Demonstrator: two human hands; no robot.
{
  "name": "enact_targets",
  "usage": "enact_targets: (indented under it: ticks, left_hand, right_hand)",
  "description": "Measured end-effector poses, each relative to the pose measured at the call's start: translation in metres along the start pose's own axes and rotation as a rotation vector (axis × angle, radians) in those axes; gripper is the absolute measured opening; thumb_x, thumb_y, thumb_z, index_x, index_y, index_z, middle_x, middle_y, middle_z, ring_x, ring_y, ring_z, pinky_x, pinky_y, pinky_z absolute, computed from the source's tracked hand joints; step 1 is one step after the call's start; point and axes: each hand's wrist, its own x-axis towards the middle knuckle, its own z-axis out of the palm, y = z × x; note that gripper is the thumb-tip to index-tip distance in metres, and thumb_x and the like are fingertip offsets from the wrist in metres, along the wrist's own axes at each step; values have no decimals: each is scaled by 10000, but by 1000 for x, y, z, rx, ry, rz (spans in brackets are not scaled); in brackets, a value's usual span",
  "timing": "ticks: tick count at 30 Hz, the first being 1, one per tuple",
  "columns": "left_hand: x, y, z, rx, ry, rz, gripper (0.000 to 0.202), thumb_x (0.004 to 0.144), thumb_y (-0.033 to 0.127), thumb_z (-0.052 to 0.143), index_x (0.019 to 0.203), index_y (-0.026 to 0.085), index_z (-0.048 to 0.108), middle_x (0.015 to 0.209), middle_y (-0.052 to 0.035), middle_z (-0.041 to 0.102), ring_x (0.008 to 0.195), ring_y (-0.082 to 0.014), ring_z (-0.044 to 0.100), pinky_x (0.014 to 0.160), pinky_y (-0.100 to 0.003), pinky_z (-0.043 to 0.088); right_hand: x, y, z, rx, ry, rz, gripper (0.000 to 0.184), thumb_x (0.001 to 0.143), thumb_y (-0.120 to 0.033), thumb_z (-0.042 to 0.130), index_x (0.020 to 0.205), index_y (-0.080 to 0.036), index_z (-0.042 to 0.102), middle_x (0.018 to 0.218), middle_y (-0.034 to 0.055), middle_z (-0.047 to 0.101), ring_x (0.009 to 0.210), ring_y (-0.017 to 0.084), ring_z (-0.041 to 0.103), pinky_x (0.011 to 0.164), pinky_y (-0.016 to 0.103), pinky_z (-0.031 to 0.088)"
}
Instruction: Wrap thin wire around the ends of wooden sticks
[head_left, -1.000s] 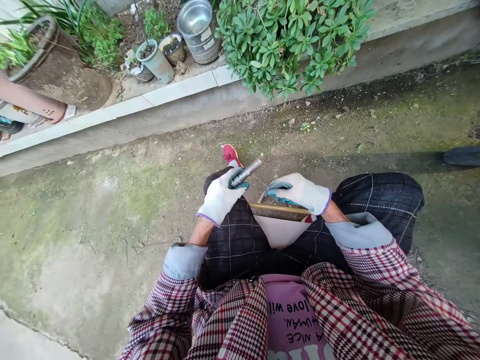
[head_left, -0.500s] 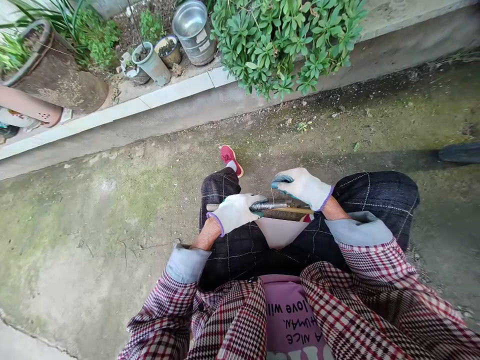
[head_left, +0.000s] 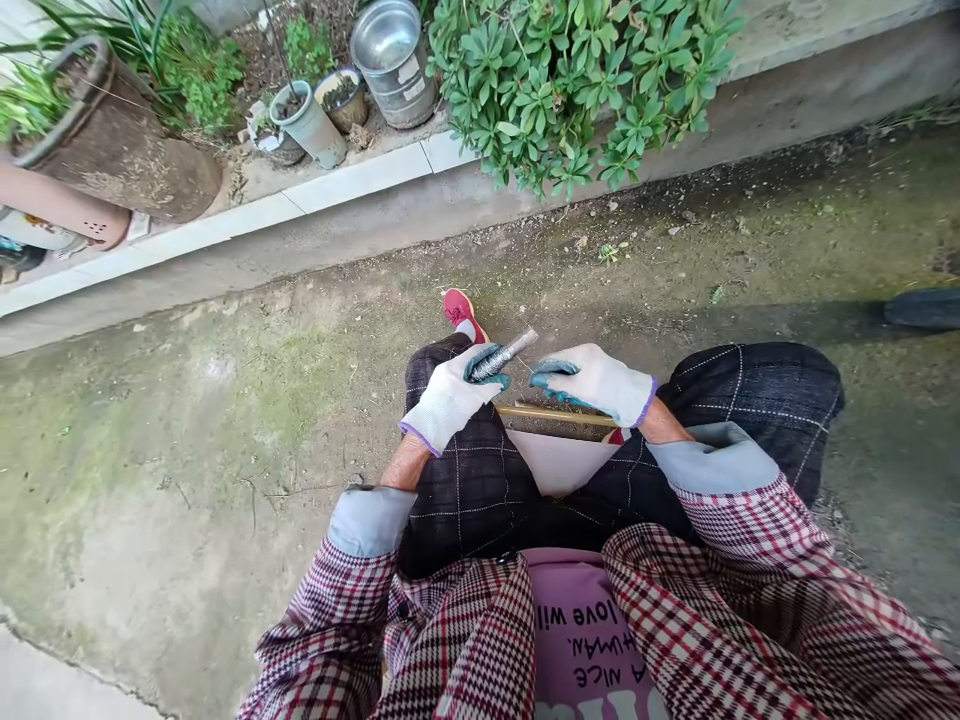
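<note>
My left hand (head_left: 454, 398), in a white glove with teal palm and fingers, is closed around a stick wound with silvery wire (head_left: 495, 364). The stick tilts, its bare far end pointing up and right. My right hand (head_left: 600, 382), gloved alike, is just to the right with thumb and fingers pinched together. A fine wire strand, hard to see, runs between its fingertips and the winding. Below both hands, a yellowish rod (head_left: 559, 413) lies across between my knees, above a pale seat-like surface (head_left: 562, 462). My hands do not touch each other.
Ahead runs a low ledge with white tiles (head_left: 360, 185), bearing a metal pot (head_left: 394, 70), small planters (head_left: 311, 125) and a large brown pot (head_left: 142, 150). A leafy bush (head_left: 577, 90) overhangs it. A dark object (head_left: 924, 308) lies at the right on mossy ground.
My left hand has risen and turned, so the wound stick has gone from nearly level to slanting upward to the right. My right hand has shifted slightly left and down.
</note>
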Motion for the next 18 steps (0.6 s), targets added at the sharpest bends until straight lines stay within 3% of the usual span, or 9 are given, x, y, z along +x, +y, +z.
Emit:
enact_targets:
  ticks: [5, 10, 15, 18]
  left_hand:
    - [3, 1, -4, 588, -49, -43, 491, 871, 325, 703, 1359, 293, 667, 1181, -50, 750, 1024, -250, 726, 895, -325, 552]
    - [-2, 11, 4, 939, -258, 14, 450, 924, 349, 630, 1373, 318, 646, 1146, -84, 723, 939, -265, 734, 773, -333, 549]
    - [-14, 28, 14, 804, -513, 180, 407, 939, 337, 601, 1339, 315, 675, 1109, -54, 730, 944, -237, 733, 815, -324, 562]
    - [-17, 31, 11, 536, -503, 219, 438, 913, 332, 648, 1347, 277, 678, 1160, -44, 744, 1010, -211, 722, 928, -310, 558]
  right_hand:
    - [-5, -1, 0, -22, -83, -56, 196, 868, -299, 626, 892, -228, 807, 884, 4, 801, 795, 189, 702, 721, 273, 498]
    - [-8, -2, -6, -71, -10, -42, 212, 874, -292, 617, 925, -231, 813, 922, 11, 805, 828, 192, 713, 768, 282, 511]
    - [0, 11, -14, -133, 120, 18, 215, 858, -307, 620, 887, -199, 804, 898, 38, 801, 815, 197, 705, 753, 289, 500]
    - [5, 17, -14, -127, 125, 28, 225, 849, -305, 611, 850, -177, 796, 838, 47, 788, 760, 189, 685, 711, 283, 487]
